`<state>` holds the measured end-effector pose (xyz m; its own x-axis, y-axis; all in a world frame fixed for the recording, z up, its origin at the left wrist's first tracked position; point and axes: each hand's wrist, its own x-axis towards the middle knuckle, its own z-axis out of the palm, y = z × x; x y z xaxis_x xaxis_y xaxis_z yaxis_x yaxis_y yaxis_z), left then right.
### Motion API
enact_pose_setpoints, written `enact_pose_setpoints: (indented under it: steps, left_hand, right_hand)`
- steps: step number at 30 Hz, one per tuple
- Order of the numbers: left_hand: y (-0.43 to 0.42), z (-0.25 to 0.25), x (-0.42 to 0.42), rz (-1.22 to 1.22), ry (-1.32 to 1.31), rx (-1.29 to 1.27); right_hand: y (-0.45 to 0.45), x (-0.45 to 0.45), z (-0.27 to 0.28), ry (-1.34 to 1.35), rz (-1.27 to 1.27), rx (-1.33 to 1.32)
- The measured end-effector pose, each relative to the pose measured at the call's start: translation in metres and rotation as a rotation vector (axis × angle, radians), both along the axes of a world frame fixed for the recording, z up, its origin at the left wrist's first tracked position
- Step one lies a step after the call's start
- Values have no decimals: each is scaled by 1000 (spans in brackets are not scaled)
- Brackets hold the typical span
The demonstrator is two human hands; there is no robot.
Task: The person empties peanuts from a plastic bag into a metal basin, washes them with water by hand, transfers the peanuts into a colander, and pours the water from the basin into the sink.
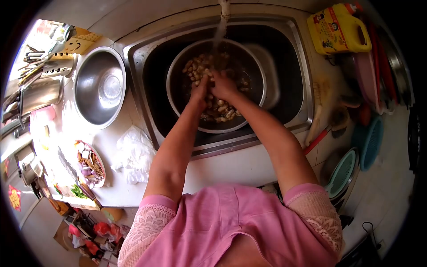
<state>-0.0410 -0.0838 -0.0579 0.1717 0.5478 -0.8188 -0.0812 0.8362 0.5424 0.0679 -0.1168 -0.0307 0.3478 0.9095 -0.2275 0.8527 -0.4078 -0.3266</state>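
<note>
Light from the left bleaches the white smooth countertop (pixel 69 127); the rectangular stainless-steel sink (pixel 291 80) lies dim, the whitish water stream (pixel 219 33) blurs, and fisheye distortion bends the edges.

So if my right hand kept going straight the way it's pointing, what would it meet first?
Probably the peanuts just ahead of your right hand, then the wall of the metal bowl around them, though depth is unclear here.

Bright light (pixel 66 113) is flooding in from the left, bleaching part of a white countertop (pixel 218 172). A pale wall (pixel 155 12) is rising behind it, while a red-and-yellow decoration (pixel 14 198) is showing far left, above red bags (pixel 102 228) crowding the lower corner.
</note>
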Motion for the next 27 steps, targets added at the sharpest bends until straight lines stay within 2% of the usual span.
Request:
enact_pose_setpoints:
  steps: [1, 2, 3, 4, 5, 6, 8, 9, 10, 11, 12, 13, 15, 16, 18, 19, 21, 23, 24, 26, 27]
  left_hand:
    - [-5, 3, 2, 92, 22, 101]
    - [-2, 6, -4, 96, 19, 99]
    - [6, 8, -15, -72, 81, 154]
    - [10, 11, -23, -241, 146, 206]
    - [14, 24, -24, -336, 209, 199]
    - [16, 22, -28, -334, 202, 208]
    - [19, 12, -33, -581, 430, 680]
    - [18, 24, -31, -578, 426, 687]
    - [19, 43, -29, -565, 538, 814]
    - [18, 56, -28, -554, 652, 937]
    - [18, 60, -28, -560, 651, 936]
    - [20, 61, -28, -525, 661, 948]
    - [22, 56, -31, -502, 671, 950]
    - [25, 50, -33, -496, 687, 1009]
    - [28, 38, -33, -490, 704, 1058]
    - [29, 34, -31, -452, 687, 1095]
    - [31, 20, -26, -424, 698, 1113]
    - [38, 11, -15, -408, 618, 1028]
    - [42, 7, -10, -394, 537, 949]
    - [43, -19, -6, -407, 500, 976]
    - [43, -28, -6, -628, 493, 1010]
  right_hand:
    - [2, 5, -12, 234, 104, -12]
    - [4, 10, -22, 468, 211, -24]
    - [8, 22, -14, 539, 339, -84]
    - [8, 31, 5, 536, 343, -84]
    - [10, 38, 35, 392, 432, 6]
    - [17, 48, 68, 240, 518, 99]
    - [42, 70, 144, 581, 122, 73]
    - [52, 83, 162, 472, 15, 298]
    - [63, 98, 171, 361, -91, 520]
    - [78, 116, 171, 316, -25, 708]
    - [90, 130, 170, 269, 36, 892]
    - [96, 129, 176, 270, 28, 890]
    - [105, 121, 178, 785, -120, 782]
    - [102, 115, 173, 786, -126, 776]
    - [88, 95, 158, 481, 115, 753]
    - [70, 74, 149, 742, 108, 811]
    - [44, 61, 128, 1064, -8, 596]
    - [32, 73, 42, 543, -39, 318]
    - [27, 73, 15, 460, -89, 282]
    - [16, 59, -19, 379, -139, 242]
    - [11, 37, -29, 273, 26, 197]
